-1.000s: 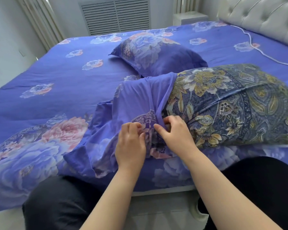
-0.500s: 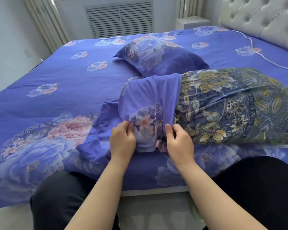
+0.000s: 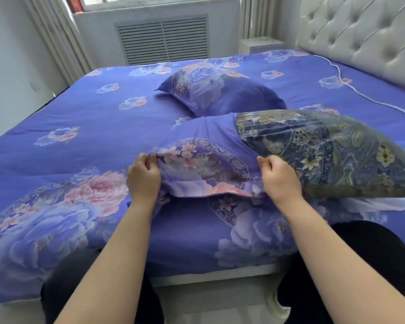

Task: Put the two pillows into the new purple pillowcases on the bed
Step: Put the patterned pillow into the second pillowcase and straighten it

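A pillow in a dark blue and gold patterned cover point(image 3: 332, 150) lies at the right of the bed, its left end inside a purple floral pillowcase point(image 3: 211, 141). My left hand point(image 3: 143, 176) grips the pillowcase's open edge on the left. My right hand point(image 3: 281, 178) grips the same edge on the right, against the pillow. The opening is stretched wide between them. Behind lies a second pillow point(image 3: 220, 92), fully inside a purple floral pillowcase.
The bed point(image 3: 91, 118) carries a purple floral cover. A tufted grey headboard point(image 3: 365, 36) rises at the right, with a white cable point(image 3: 351, 90) trailing across the bed below it. A radiator grille point(image 3: 164, 38) and curtains stand behind. My dark-trousered knees press against the near bed edge.
My hands have moved apart, pulling the pillowcase's opening wide and lifting it. The view has tilted up, showing more of the window wall.
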